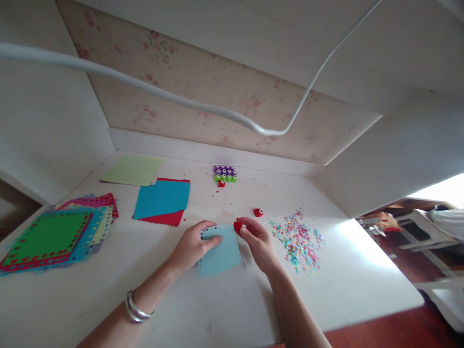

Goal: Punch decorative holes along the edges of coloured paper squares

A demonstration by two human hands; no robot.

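Note:
My left hand (194, 245) is closed on a light blue sheet of paper (221, 258), thumb on top. Small punched holes run along the sheet's top and left edges. In my right hand (259, 244) is a small red craft punch (238, 226) with a white button, pinched at the sheet's upper right corner; whether the paper is inside its slot I cannot tell. A second red craft punch (258, 212) lies on the table just beyond my right hand. Several purple and green craft punches (225, 172) stand in rows at the back, with another red punch (221, 183) in front.
A heap of coloured paper confetti (299, 239) spreads to the right. On the left lie a stack of punched sheets (50, 234), blue and red sheets (163, 198) and pale green paper (132, 170). A white cable (181, 102) hangs across the view above the white table (348, 290).

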